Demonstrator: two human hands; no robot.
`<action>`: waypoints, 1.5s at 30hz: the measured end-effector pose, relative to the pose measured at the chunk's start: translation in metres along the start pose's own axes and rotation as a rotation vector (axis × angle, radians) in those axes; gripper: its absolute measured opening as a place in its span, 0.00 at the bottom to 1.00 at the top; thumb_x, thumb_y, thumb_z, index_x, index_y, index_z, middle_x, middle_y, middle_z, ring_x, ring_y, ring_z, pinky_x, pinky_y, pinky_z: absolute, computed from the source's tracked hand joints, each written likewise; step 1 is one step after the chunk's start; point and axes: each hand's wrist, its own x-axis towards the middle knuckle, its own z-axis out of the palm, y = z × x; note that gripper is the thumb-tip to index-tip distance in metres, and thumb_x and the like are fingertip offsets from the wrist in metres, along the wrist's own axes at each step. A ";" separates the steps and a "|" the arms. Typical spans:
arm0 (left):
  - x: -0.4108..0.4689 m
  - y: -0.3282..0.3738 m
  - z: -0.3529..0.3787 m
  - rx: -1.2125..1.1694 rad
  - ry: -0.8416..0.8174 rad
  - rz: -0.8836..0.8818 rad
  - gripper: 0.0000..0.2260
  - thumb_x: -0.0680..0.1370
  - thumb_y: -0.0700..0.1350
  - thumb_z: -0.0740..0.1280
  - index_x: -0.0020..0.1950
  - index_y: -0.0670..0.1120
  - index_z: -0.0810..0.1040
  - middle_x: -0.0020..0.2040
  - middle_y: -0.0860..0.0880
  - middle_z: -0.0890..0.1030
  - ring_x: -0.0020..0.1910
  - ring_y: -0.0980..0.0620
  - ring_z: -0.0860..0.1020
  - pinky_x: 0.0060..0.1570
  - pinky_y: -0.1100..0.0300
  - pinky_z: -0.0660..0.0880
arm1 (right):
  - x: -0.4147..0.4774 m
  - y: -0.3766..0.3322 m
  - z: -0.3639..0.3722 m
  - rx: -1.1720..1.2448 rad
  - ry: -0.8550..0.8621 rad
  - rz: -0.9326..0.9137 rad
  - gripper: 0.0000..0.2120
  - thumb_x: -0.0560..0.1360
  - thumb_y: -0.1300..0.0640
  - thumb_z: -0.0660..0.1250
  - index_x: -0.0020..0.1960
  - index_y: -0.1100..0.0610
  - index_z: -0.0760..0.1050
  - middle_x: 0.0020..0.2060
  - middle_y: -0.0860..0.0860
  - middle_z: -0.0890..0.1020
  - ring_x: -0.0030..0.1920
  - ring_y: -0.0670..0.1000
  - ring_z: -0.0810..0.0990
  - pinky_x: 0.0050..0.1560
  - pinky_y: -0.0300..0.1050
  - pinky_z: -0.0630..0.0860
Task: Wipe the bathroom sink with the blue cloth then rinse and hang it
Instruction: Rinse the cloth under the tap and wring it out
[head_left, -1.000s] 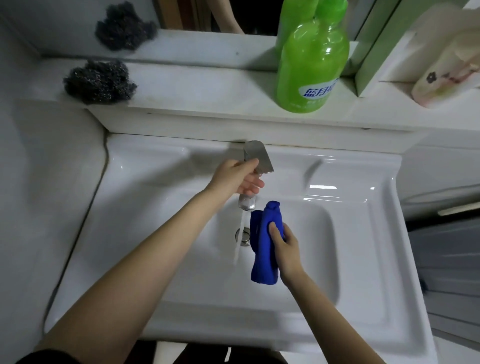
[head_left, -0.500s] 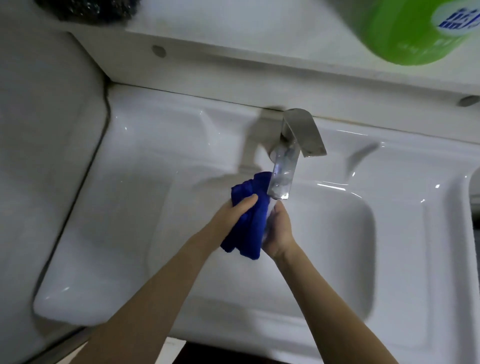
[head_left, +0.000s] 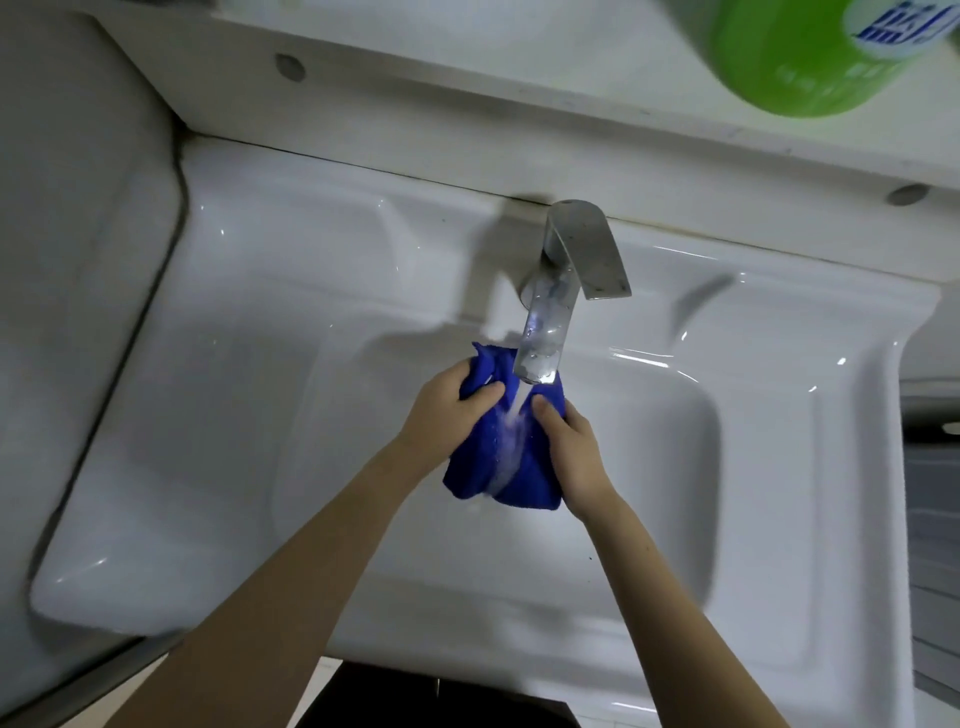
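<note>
The blue cloth (head_left: 488, 467) is bunched up over the white sink basin (head_left: 665, 467), directly under the chrome faucet (head_left: 566, 291). Water runs from the spout onto the cloth between my hands. My left hand (head_left: 441, 410) grips the cloth's left side with the thumb on top. My right hand (head_left: 571, 447) grips its right side. The lower edge of the cloth hangs below both hands.
A white shelf (head_left: 467, 104) runs above the sink along the back. A green bottle (head_left: 800, 52) stands on it at the top right. A grey wall (head_left: 67, 234) borders the sink on the left. The sink's front rim (head_left: 519, 639) is close to my body.
My left hand left the faucet handle and took hold of the cloth. Both hands moved the cloth under the running water, and the cloth is now spread wider between them.
</note>
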 end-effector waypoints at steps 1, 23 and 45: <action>-0.001 0.000 -0.004 -0.074 -0.006 -0.009 0.05 0.78 0.44 0.67 0.51 0.45 0.79 0.47 0.44 0.83 0.46 0.47 0.82 0.45 0.57 0.79 | 0.000 0.000 -0.004 -0.011 0.023 -0.013 0.10 0.83 0.53 0.58 0.58 0.52 0.77 0.50 0.50 0.85 0.52 0.54 0.83 0.48 0.42 0.81; 0.025 -0.039 0.036 -0.363 0.159 -0.432 0.16 0.78 0.52 0.64 0.36 0.42 0.75 0.31 0.46 0.75 0.32 0.48 0.72 0.38 0.56 0.71 | 0.008 0.034 0.053 -0.398 0.303 0.034 0.20 0.80 0.54 0.61 0.30 0.58 0.65 0.22 0.48 0.69 0.24 0.48 0.67 0.27 0.41 0.65; 0.017 -0.049 0.048 -0.661 0.189 -0.517 0.13 0.78 0.51 0.63 0.40 0.44 0.78 0.37 0.45 0.83 0.37 0.47 0.81 0.43 0.56 0.77 | 0.035 0.023 0.063 -0.875 0.334 -0.161 0.17 0.79 0.44 0.57 0.41 0.55 0.76 0.34 0.52 0.79 0.36 0.54 0.78 0.34 0.42 0.71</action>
